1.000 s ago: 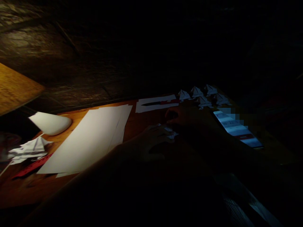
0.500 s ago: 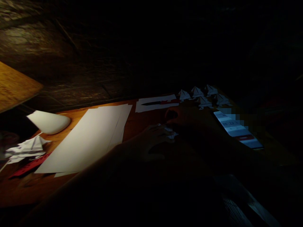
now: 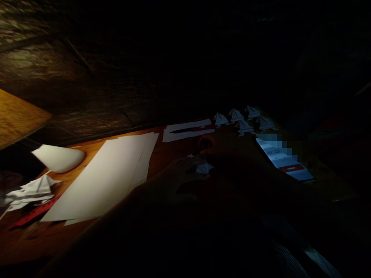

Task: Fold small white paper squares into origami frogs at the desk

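Note:
In deep shadow, my left hand (image 3: 181, 175) lies over a small folded white paper (image 3: 204, 168) and holds it down on the table. Its fingers are bent across the paper, and the thumb stands apart from it. Just beyond, my right hand (image 3: 218, 146) is closed, with its fingers curled in. Whatever it may hold is hidden in the dark. Several folded paper shapes (image 3: 236, 116) stand in a group behind the right hand. Near them a knife with a red handle (image 3: 199, 128) rests on small white sheets (image 3: 171, 137).
A stack of white paper (image 3: 98, 177) lies left of my hands. Farther left are a white curved object (image 3: 63, 159), crumpled paper (image 3: 34, 191) and a red strip-like thing (image 3: 33, 214). A lit phone (image 3: 282, 160) lies at right. A dark wall (image 3: 87, 96) rises behind.
The view has shifted slightly, so most things sit a little lower and to the left. More of the folded paper now shows at my left fingers. Both hands stay close together.

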Demonstrator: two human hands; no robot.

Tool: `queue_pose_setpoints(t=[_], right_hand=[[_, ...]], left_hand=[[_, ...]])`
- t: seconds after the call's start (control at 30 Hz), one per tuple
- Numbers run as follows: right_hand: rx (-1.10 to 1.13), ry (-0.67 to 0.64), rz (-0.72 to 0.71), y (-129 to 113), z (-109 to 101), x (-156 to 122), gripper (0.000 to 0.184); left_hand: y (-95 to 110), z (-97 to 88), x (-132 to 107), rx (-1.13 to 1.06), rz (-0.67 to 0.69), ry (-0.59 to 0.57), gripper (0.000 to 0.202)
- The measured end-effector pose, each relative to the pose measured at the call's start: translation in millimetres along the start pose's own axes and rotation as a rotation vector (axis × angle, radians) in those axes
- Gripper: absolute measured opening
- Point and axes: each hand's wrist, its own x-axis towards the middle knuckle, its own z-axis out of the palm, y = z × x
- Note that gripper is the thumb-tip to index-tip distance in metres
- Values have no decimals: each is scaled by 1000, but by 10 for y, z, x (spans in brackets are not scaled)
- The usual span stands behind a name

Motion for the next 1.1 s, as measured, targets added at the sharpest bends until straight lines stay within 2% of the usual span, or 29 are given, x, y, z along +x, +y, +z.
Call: queue_pose_setpoints(t=[0.13,0.27,0.4,0.53,0.67,0.83,0.97,1.1], right_hand=[[-51,-3,41,-44,-23,-30,27],[28,3,32,-40,-15,-29,29],[-20,-13,33,-47,-31,-30,30],[-79,-18,41,-52,-48,-43,30],[-9,-18,-49,28,-2,1,28],[-82,-17,10,-23,-32,-18,27],[-103,-28,28,-116,-88,-67,28],[-120,-33,8,-108,-81,-55,27]], left_hand=[[-37,14,8,-18,-6,-6,66],[-101,54,37,-12,40,50,61],[-134,75,44,-17,56,64,61],[-142,87,34,-5,55,66,66],[-154,111,28,26,60,50,73],[-143,104,45,40,42,34,79],[-129,71,62,12,40,40,73],[-141,80,45,14,-3,45,70]])
